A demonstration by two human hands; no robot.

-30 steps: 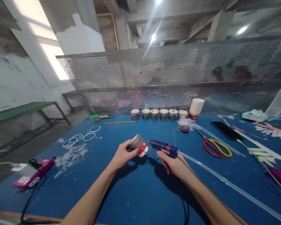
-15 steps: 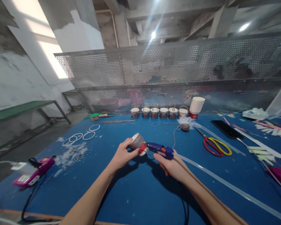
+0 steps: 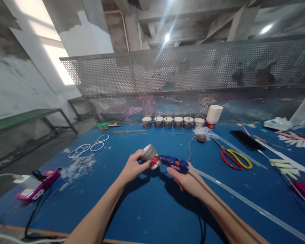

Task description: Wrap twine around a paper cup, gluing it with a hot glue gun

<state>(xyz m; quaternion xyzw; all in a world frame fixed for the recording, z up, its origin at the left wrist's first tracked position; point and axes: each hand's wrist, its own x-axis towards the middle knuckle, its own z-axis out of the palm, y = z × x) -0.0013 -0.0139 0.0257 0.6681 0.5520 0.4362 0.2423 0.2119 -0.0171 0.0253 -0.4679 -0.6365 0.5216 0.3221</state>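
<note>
Cup (image 3: pixel 149 154), twine-wrapped, was gripped on its side in the left hand (image 3: pixel 131 168), rim presented to the nozzle. Glue gun (image 3: pixel 173 163) was clenched in the right hand (image 3: pixel 188 179), nozzle touching the cup's red base band, glue stick (image 3: pixel 244 202) trailing behind the grip.

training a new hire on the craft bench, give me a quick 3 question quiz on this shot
1. True or false: the right hand holds the red and yellow scissors.
2. What does the left hand hold? A) a phone B) a paper cup wrapped in dark material C) a white ring
3. Fill in: the nozzle of the blue glue gun points at the ____ end of the held cup.

Key
1. False. It holds the glue gun; the scissors lie on the blue table, to the right.
2. B
3. red. A clear glue stick trails from the back of the gun.
</note>
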